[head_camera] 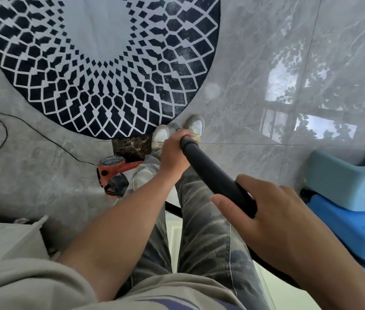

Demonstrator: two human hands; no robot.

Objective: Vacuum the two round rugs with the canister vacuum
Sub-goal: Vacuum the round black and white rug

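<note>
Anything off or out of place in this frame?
Only the black cord: it lies in a loose loop on the tiles left of the round rug and runs toward the red canister vacuum, so it could snag. The rug lies flat; nothing spilled or damaged shows.

Floor [255, 63]: large glossy grey marble-pattern tiles with thin joints, running across the whole scene. A bright window reflection [293, 86] with leafy shapes lies on the tiles at far right. One small dark brown veined tile [132, 146] is set into the grey floor near centre. At right, a pale blue moulded plastic item [344, 175] sits on a deeper blue plastic item [347, 229]; type cannot be determined. At near left, a grey-white box-like unit [9, 240] stands on the floor, partly cut off by the frame.
</note>
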